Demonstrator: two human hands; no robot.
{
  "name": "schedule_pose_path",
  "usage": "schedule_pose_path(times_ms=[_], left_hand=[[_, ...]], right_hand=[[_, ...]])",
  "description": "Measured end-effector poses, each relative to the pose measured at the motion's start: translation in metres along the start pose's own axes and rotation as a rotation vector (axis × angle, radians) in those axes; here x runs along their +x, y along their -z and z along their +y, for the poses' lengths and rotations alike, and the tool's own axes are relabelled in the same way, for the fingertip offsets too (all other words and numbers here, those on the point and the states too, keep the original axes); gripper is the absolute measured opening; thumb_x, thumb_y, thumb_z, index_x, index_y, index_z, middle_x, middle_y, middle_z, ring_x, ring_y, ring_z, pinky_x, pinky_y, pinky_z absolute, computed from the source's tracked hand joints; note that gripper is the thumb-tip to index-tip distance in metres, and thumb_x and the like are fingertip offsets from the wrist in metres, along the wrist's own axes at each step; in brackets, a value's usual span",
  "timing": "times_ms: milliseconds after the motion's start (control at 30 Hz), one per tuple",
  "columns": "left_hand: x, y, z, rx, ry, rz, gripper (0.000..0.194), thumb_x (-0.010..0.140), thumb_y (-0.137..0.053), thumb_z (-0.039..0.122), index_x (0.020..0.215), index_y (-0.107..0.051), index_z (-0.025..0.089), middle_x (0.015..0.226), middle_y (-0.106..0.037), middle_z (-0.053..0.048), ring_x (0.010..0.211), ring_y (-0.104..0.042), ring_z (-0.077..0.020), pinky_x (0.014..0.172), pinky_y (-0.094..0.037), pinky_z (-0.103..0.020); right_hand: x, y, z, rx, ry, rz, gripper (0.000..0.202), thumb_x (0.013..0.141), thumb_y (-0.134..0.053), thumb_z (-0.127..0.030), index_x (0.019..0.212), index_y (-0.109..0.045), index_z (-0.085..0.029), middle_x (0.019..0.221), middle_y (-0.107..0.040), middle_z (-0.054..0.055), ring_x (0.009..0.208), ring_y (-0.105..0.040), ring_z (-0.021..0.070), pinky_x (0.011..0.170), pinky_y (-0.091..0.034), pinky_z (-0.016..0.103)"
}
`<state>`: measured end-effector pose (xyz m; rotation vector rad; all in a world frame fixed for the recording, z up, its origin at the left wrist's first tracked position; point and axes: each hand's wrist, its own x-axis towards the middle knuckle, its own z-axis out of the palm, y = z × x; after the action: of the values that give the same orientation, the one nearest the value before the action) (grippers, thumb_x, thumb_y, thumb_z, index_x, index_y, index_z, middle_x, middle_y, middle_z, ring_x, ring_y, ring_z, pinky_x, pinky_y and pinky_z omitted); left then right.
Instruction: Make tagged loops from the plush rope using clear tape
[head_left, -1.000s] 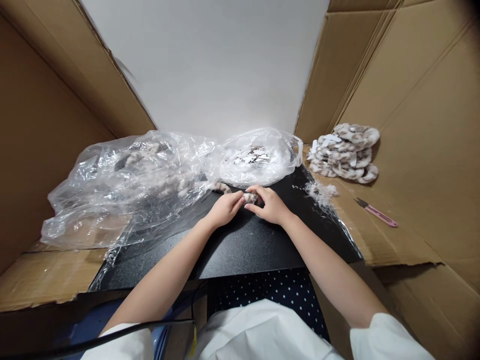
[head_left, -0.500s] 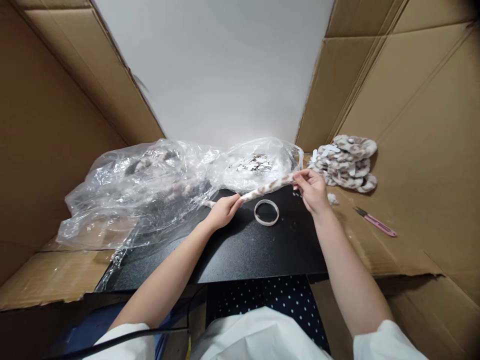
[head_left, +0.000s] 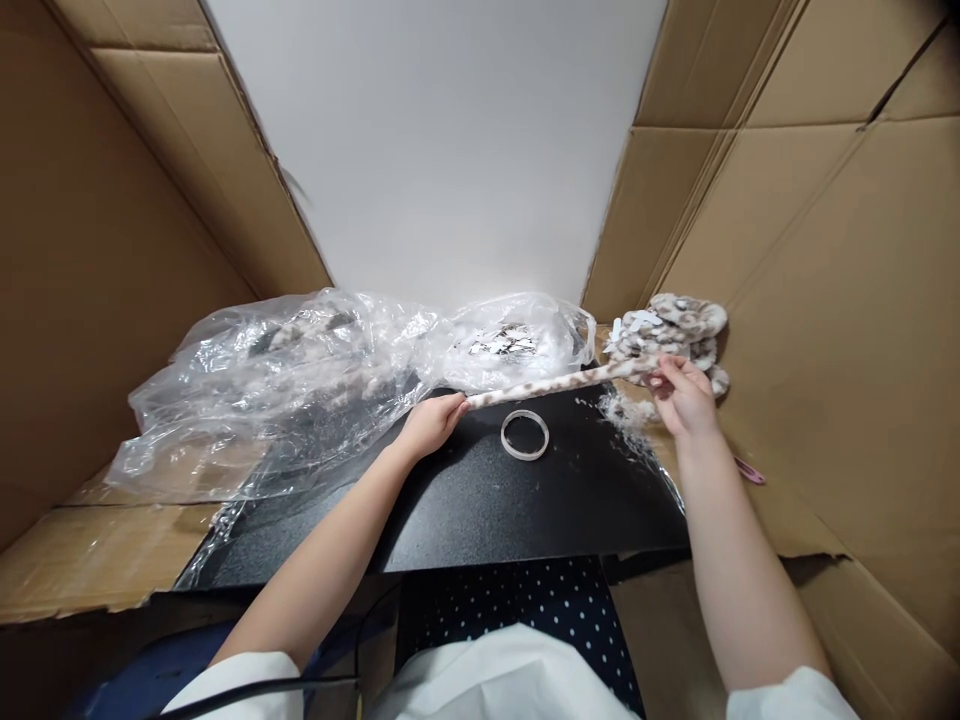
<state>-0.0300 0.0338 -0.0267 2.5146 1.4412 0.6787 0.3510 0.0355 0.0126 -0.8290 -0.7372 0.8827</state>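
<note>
A long, thin, furry strip (head_left: 559, 383), white with brown spots, is stretched between my two hands above the black table. My left hand (head_left: 433, 422) is closed round its left end. The other end sits in a pinch of my right hand (head_left: 684, 395), held a bit higher, in front of a pile of similar spotted furry pieces (head_left: 701, 315). A whitish ring that looks like a roll of clear tape (head_left: 525, 456) lies on the table just below the strip.
Clear plastic bags (head_left: 225, 400) with furry pieces inside cover the left back. Another clear bag (head_left: 480, 370) holds white and dark bits. Fluff (head_left: 630, 415) lies by my right hand. Pink thread snips (head_left: 748, 470) are partly behind my right forearm. Cardboard walls (head_left: 862, 300) stand on both sides.
My right hand has moved right, and my left hand slightly left, so a longer stretch of the strip shows between them. The thread snips are now mostly hidden by my forearm.
</note>
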Motion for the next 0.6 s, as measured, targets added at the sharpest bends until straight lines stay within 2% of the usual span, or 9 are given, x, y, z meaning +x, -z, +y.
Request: schedule_pose_path(times_ms=[167,300,400,467,533,600], left_hand=[[-0.001,0.003,-0.002,-0.126,0.062,0.001,0.037,0.091,-0.042,0.045,0.065,-0.048,0.02,0.058,-0.049,0.001,0.054,-0.043,-0.0144,0.053,-0.027,-0.026],[0.0,0.01,-0.007,-0.646,0.231,0.057,0.035,0.082,-0.058,0.051,0.071,-0.053,0.018,0.055,-0.042,0.004,0.05,-0.036,-0.0105,0.048,-0.026,-0.023],[0.001,0.019,-0.008,-0.901,0.256,0.098,0.038,0.088,-0.046,0.057,0.09,-0.056,0.021,0.053,-0.028,0.008,0.042,-0.025,-0.0079,0.042,-0.024,-0.02],[0.0,0.029,-0.008,-1.134,0.235,0.163,0.033,0.09,-0.045,0.054,0.095,-0.056,0.023,0.054,-0.024,0.009,0.04,-0.02,-0.0068,0.04,-0.022,-0.018],[-0.002,0.042,-0.008,-1.437,0.194,0.257,0.022,0.088,-0.054,0.046,0.095,-0.058,0.026,0.054,-0.03,0.007,0.041,-0.025,-0.0056,0.04,-0.026,-0.017],[-0.005,0.056,-0.007,-1.613,0.125,0.358,0.016,0.087,-0.057,0.043,0.094,-0.061,0.03,0.059,-0.045,0.005,0.05,-0.041,-0.0069,0.05,-0.04,-0.019]], right_hand=[[0.001,0.005,0.0,-0.01,0.005,0.023,0.037,0.052,-0.089,-0.032,0.065,-0.056,-0.019,0.054,-0.055,-0.008,0.045,-0.05,0.0052,0.041,-0.043,0.016],[0.001,0.007,0.0,0.0,0.021,0.01,0.036,0.053,-0.088,-0.032,0.065,-0.056,-0.019,0.054,-0.055,-0.007,0.044,-0.049,0.0047,0.042,-0.045,0.016],[-0.002,0.005,-0.001,-0.021,-0.014,-0.043,0.033,0.054,-0.087,-0.033,0.069,-0.061,-0.019,0.057,-0.058,-0.006,0.046,-0.05,0.0046,0.042,-0.044,0.016],[-0.007,0.002,-0.001,-0.077,-0.082,-0.111,0.032,0.053,-0.087,-0.034,0.073,-0.066,-0.018,0.06,-0.061,-0.004,0.047,-0.052,0.005,0.043,-0.044,0.016],[-0.015,-0.005,0.001,-0.158,-0.163,-0.197,0.034,0.053,-0.086,-0.036,0.077,-0.07,-0.018,0.063,-0.064,-0.003,0.05,-0.054,0.0062,0.045,-0.046,0.017],[-0.024,-0.014,0.005,-0.241,-0.236,-0.295,0.034,0.054,-0.086,-0.037,0.078,-0.072,-0.018,0.064,-0.065,-0.002,0.052,-0.056,0.0071,0.047,-0.048,0.018]])
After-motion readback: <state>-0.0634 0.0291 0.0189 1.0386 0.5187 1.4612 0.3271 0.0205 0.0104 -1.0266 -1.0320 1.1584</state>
